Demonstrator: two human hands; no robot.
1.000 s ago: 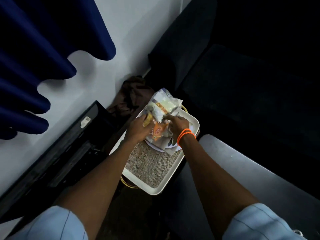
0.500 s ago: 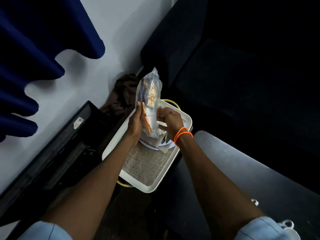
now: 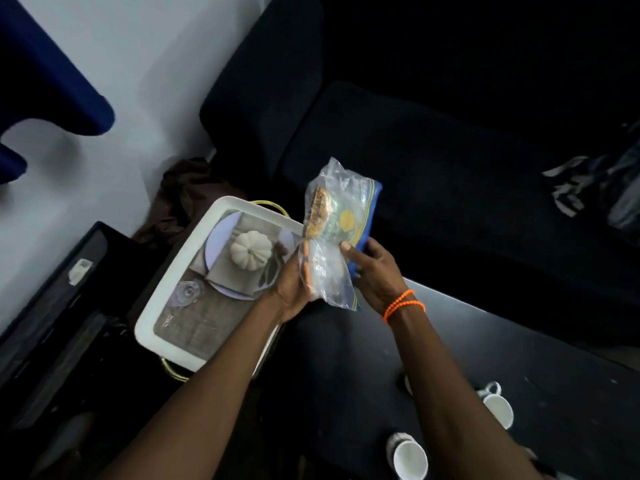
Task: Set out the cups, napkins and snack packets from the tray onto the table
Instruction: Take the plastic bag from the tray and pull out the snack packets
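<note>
While left hand (image 3: pixel 289 289) and right hand (image 3: pixel 372 268) grip bag of snack packets (image 3: pixel 332 233) between them, above tray (image 3: pixel 180 258)

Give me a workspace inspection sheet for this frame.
Surface: dark table, two white cups on it.
Job's things: clear bag of snack packets held above the tray edge; white tray holds a plate, napkin and small white pumpkin.
Clutter: brown cloth behind tray.
Grippers: left hand and right hand both grip the bag.
Cables: nothing seen.
Surroundings: white wall, dark seat.
</note>
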